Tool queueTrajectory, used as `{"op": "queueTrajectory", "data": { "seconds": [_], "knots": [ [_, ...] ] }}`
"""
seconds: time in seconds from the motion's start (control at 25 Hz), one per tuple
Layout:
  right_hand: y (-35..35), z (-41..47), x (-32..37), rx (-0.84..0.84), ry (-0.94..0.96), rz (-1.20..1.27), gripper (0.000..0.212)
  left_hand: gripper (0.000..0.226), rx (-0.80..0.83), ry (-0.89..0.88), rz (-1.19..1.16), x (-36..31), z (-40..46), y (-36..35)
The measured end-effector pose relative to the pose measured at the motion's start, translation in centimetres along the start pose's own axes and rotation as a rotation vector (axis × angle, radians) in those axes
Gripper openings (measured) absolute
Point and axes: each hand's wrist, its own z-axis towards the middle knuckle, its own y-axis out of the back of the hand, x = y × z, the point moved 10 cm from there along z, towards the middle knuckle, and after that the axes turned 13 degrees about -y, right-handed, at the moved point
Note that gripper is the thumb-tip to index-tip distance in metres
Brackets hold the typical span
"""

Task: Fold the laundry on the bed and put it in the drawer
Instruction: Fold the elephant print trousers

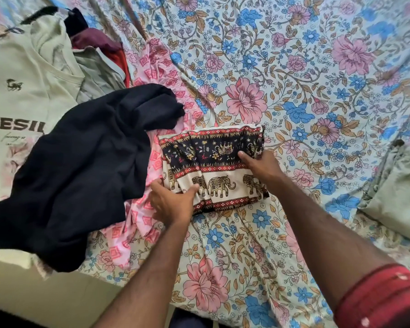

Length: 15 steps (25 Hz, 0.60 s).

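Note:
A folded elephant-print cloth, black, cream and red, lies as a compact rectangle on the floral bedsheet. My left hand grips its near-left corner, thumb on top and fingers under the edge. My right hand holds its right side, thumb pressing on the top face. A dark navy garment lies crumpled just to the left, over a pink patterned cloth. No drawer is in view.
A pale green T-shirt with dark lettering lies at the far left, with maroon and red clothes behind it. Another pale green garment sits at the right edge. The bed's near-left edge runs past the navy garment.

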Motion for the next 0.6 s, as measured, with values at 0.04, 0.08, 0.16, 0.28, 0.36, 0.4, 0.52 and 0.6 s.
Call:
{"op": "queueTrajectory", "data": {
  "seconds": [0.04,0.08,0.16,0.28,0.36,0.4,0.52,0.6],
  "knots": [
    [0.5,-0.3,-0.1,-0.068,0.027,0.003,0.042,0.068,-0.036,-0.033,0.074,-0.1,-0.6,0.5],
    [1.5,-1.1,-0.4,-0.182,0.052,-0.015,0.052,0.057,-0.052,-0.05,0.084,0.4,-1.5,0.5],
    [4.0,-3.5,-1.7,-0.455,0.11,-0.039,0.06,0.033,0.011,-0.035,-0.082,2.1,-4.0,-0.7],
    [5.0,-6.1,-5.8,-0.545,0.201,0.007,0.033,0.021,0.095,-0.004,-0.242,4.7,-6.2,-2.4],
    [3.7,-6.9,-8.1,-0.415,0.198,0.006,0.019,0.037,0.113,0.052,-0.329,5.9,-6.2,-3.0],
    [3.1,-6.9,-9.3,-0.361,0.157,-0.01,0.02,0.04,0.116,0.083,-0.37,6.3,-6.0,-3.4],
    [2.1,-6.0,-11.8,-0.298,0.022,-0.006,0.029,0.022,0.144,0.062,-0.435,5.8,-5.5,-3.8],
    [2.3,-5.8,-12.2,-0.265,-0.009,0.144,0.022,0.013,0.154,0.097,-0.569,5.8,-5.2,-3.4]
  ]
}}
